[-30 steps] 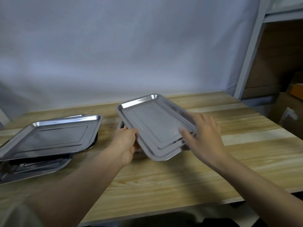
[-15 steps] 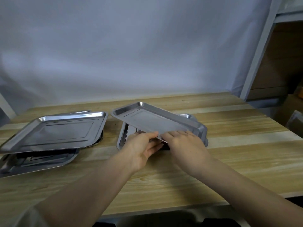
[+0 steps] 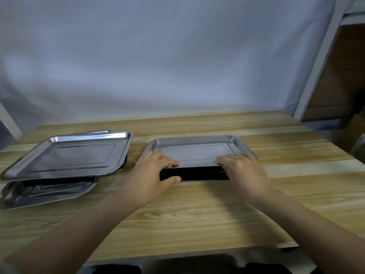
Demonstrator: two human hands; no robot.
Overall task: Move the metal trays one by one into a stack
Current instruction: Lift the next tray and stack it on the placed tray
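Top tray (image 3: pixel 197 150): on stack, worktop (image 3: pixel 197 214) centre, near edge raised, likely being squared.
Left hand (image 3: pixel 152 175), right hand (image 3: pixel 245 171): each pinching its near edge, guiding it down.
Loose trays (image 3: pixel 69 155): left edge, piled askew, awaiting transfer.

trays (image 3: pixel 194 148): shiny silver-grey, front edge looks black | trays on the left (image 3: pixel 71 155): same shiny silver-grey, dark underneath | table (image 3: pixel 197 210): light yellow-brown wood with wavy lines | back cloth (image 3: pixel 158 56): plain pale blue-white
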